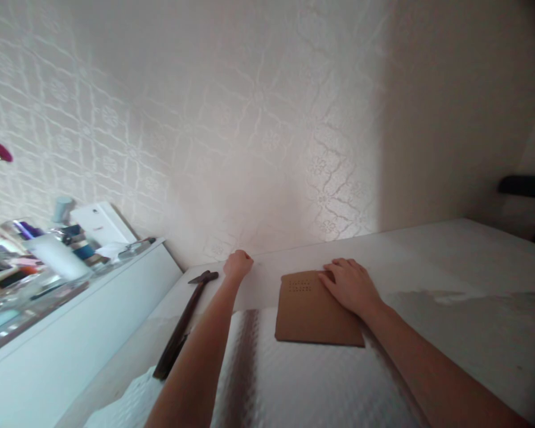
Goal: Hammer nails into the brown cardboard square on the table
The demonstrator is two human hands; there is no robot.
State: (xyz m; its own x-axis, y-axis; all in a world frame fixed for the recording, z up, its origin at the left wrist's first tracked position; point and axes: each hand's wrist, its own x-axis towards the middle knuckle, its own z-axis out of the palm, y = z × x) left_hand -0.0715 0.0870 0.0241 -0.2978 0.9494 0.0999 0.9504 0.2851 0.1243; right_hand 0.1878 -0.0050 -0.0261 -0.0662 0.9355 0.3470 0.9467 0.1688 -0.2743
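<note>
A brown leather piece [314, 312] with a patch of small punched holes lies on the white table [450, 261]. My right hand [350, 284] rests flat on its far right corner, fingers stretched out. My left hand [238, 265] is closed in a fist near the wall, just right of a hammer [185, 324] that lies on the table with its head towards the wall. What the fist holds, if anything, is hidden.
A shiny bubble-textured sheet [294, 386] covers the near part of the table. A lower white shelf [71, 333] at left carries several bottles and boxes. The patterned wall [249, 119] stands right behind the table. A dark chair arm [528, 187] shows at far right.
</note>
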